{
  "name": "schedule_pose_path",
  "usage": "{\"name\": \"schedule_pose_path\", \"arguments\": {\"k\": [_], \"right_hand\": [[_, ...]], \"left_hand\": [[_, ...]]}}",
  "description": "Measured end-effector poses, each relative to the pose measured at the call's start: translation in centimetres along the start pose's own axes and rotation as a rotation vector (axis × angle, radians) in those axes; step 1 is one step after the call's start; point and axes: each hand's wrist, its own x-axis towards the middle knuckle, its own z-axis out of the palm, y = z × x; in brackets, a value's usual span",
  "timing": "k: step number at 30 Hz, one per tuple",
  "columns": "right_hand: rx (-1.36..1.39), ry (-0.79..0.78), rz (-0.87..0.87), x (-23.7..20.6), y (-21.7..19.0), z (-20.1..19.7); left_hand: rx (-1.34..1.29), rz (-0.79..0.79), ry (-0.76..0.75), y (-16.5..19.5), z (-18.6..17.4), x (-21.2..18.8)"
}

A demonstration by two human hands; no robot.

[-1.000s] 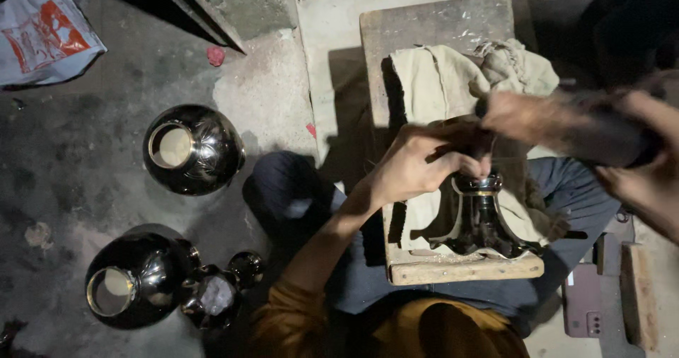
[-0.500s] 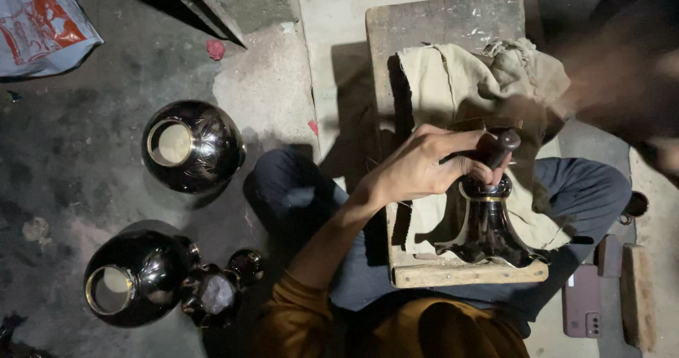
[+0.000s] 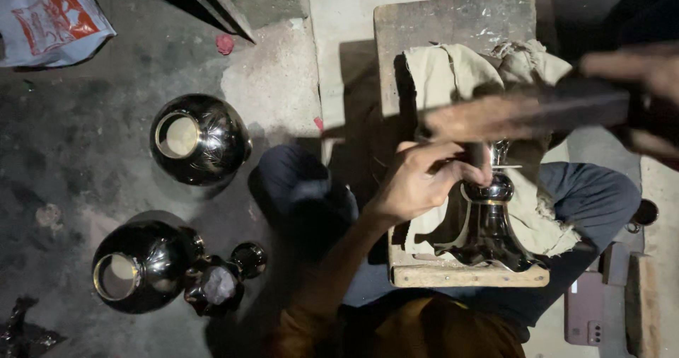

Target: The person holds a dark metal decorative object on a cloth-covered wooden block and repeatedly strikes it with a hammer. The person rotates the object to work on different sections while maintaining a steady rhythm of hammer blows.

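Observation:
A dark shiny metal vase piece (image 3: 488,234) lies on a wooden board (image 3: 453,25) across my lap, on a beige cloth (image 3: 453,71). My left hand (image 3: 421,181) pinches a thin metal tool (image 3: 489,154) against the vase's narrow neck. My right hand (image 3: 629,68), blurred at the upper right, grips a dark wooden mallet (image 3: 523,114). The mallet stretches left across the cloth, with its head just above my left hand's fingers.
Two round black pots (image 3: 198,139) (image 3: 138,262) stand on the concrete floor to the left, with smaller dark metal pieces (image 3: 223,280) beside the lower one. A plastic bag (image 3: 49,15) lies at the top left. A phone (image 3: 583,308) and a wooden block (image 3: 640,301) lie at the lower right.
The mallet was over the tool a second ago, swung away to the right, and is now back over my left hand. My left hand has stayed on the vase's neck.

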Motion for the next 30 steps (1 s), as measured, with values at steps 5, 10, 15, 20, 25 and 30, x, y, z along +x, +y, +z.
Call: {"name": "schedule_pose_path", "arguments": {"k": [5, 10, 15, 20, 25, 30], "right_hand": [[0.286, 0.026, -0.055, 3.0, -0.8, -1.4], [-0.134, 0.574, -0.481, 1.7, -3.9, -5.0], [-0.641, 0.371, -0.332, -0.5, -9.5, -9.1], [-0.834, 0.210, -0.142, -1.3, -14.1, -11.0], [-0.843, 0.118, -0.065, -1.8, -17.2, -12.1], [-0.635, 0.160, -0.156, -1.7, -18.7, -12.5]], "left_hand": [[-0.138, 0.024, 0.146, 1.3, 1.6, -0.8], [-0.027, 0.001, 0.260, 1.9, 2.6, -1.1], [-0.085, 0.146, 0.367, 1.2, 3.7, -1.3], [-0.141, 0.067, 0.473, 0.7, 4.7, -1.9], [-0.163, -0.064, 0.522, 1.5, 4.6, -2.4], [-0.117, -0.051, 0.494, 2.1, 4.4, -2.2]]}}
